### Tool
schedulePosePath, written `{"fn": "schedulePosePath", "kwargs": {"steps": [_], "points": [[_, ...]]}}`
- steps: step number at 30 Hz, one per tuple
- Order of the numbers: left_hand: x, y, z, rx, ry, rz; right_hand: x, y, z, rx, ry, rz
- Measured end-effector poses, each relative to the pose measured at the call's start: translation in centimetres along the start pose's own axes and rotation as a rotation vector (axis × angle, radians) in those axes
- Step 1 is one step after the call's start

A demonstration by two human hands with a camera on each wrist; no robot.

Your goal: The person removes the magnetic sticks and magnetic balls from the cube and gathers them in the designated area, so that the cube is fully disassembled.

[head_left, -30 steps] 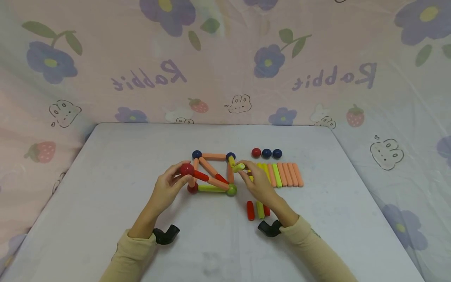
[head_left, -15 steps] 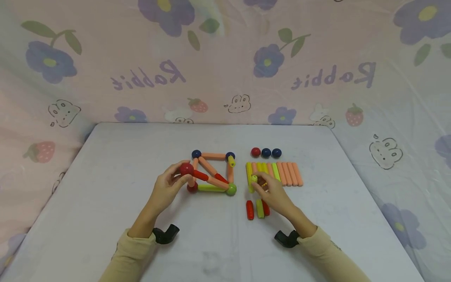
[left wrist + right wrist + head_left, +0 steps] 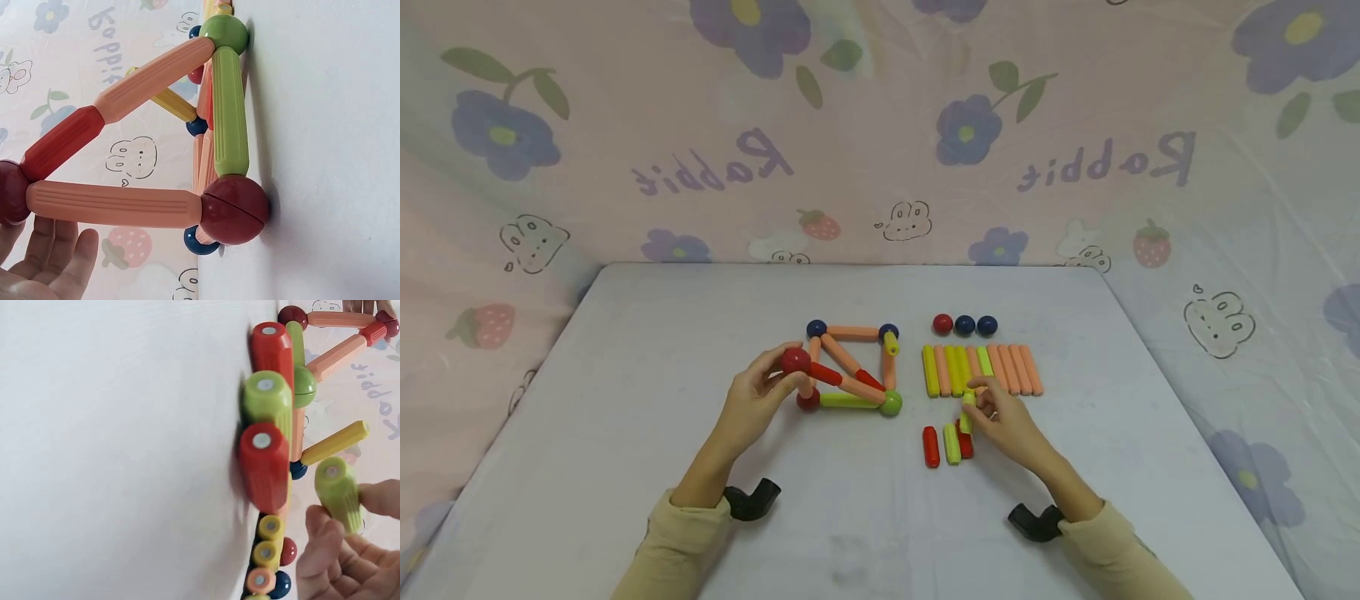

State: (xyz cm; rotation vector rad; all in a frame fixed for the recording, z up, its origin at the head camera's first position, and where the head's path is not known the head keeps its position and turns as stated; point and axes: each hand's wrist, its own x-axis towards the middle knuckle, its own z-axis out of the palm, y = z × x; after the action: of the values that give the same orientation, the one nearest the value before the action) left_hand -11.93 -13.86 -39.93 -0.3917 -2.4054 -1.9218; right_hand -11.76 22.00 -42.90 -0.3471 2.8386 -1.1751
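Note:
My left hand [image 3: 758, 408] grips a red ball [image 3: 796, 360] raised at the near left of a magnetic stick-and-ball frame. From that ball a red-and-peach run of magnetic sticks [image 3: 144, 84] slopes to a green ball [image 3: 224, 35], and a peach stick [image 3: 115, 204] drops to a lower red ball [image 3: 235, 209]. My right hand [image 3: 1011, 427] pinches a short green magnetic stick [image 3: 339, 495] between thumb and fingers, above the short sticks right of the frame. A yellow stick [image 3: 335, 442] rises at a slant from the frame's far-right blue ball [image 3: 889, 332].
Near my right hand lie a short red stick [image 3: 931, 447], a short green stick [image 3: 952, 443] and another red one [image 3: 966, 442]. Behind them is a row of long sticks [image 3: 1022, 370] in several colours. One red ball [image 3: 942, 324] and two blue balls [image 3: 976, 326] sit farther back.
My right hand has moved right and nearer with the short green stick, from beside the slanted yellow stick to over the short sticks. My left hand stays on the red ball.

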Motion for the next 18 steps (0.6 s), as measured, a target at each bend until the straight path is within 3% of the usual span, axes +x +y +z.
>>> {"fn": "schedulePosePath", "kwargs": {"steps": [4, 18], "points": [[0.0, 0.1, -0.1, -0.004, -0.01, 0.0, -0.5, 0.4, -0.4, -0.027, -0.04, 0.031], [0.0, 0.1, 0.0, -0.009, -0.005, 0.003, -0.8, 1.7, -0.4, -0.071, -0.227, -0.004]]}}
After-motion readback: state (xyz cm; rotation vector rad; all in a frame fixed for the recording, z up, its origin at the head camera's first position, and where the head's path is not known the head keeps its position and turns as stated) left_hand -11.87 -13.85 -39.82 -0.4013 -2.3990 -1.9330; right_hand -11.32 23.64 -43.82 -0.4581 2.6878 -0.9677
